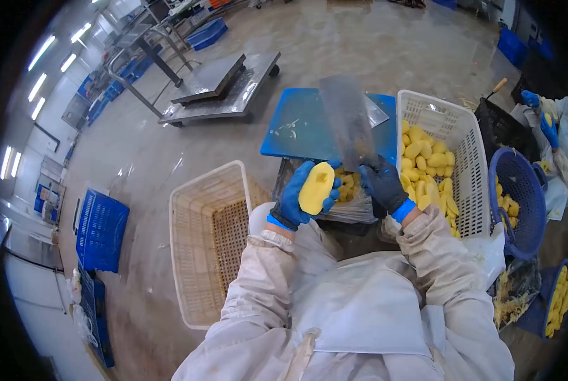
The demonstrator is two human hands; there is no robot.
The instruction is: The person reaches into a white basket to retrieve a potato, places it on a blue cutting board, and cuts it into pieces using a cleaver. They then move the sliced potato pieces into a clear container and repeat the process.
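Observation:
My left hand [291, 198], in a blue glove, is closed round a peeled yellow potato [315, 193] with a hollow near its top end. My right hand [384, 185], in a dark glove with a blue band, grips the handle of a cleaver [346, 117]. Its broad blade points up and away, smeared by motion and apart from the potato. Behind both hands lies a blue cutting board [290, 130] with small scraps on it. Another flat metal piece [375, 113] rests on the board, partly hidden by the cleaver. Potato pieces [347, 185] show in a container below the hands.
A white crate [473, 184] of peeled potatoes [427, 155] stands at right, another white crate [188, 235] at left. Beyond the right crate are a purple-blue basket [519, 168] and a co-worker's blue-gloved hand [549, 131]. A metal platform cart [252, 82] stands ahead, a blue crate [103, 232] far left.

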